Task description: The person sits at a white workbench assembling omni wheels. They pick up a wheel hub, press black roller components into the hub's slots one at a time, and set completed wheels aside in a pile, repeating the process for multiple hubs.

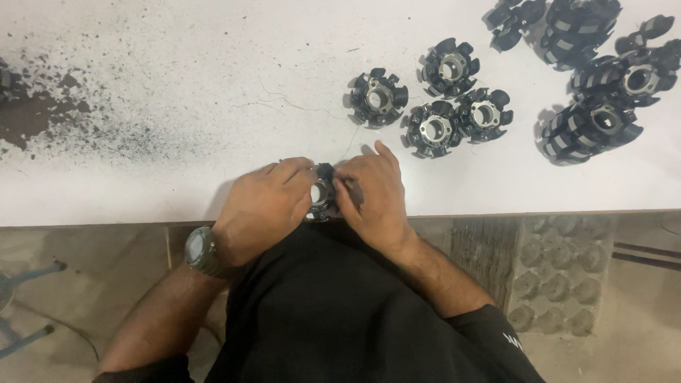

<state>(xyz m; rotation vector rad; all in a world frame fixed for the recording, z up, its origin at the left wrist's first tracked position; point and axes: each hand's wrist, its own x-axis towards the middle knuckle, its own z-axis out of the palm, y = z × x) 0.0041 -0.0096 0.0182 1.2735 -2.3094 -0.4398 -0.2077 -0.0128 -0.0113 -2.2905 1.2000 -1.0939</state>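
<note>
A small black stator core with a metal centre ring (323,193) sits at the near edge of the white table (177,85), held between both hands. My left hand (264,206) grips its left side, a dark watch on the wrist. My right hand (374,193) closes on its right side, fingers over the black arms; most of the part is hidden by the fingers.
Several more black stator cores lie beyond: one (378,97), another (450,67), a pair (457,122), and a stacked cluster (603,78) at far right. Dark powder stains (50,106) mark the left tabletop. A grey moulded tray (560,273) sits on the floor to the right.
</note>
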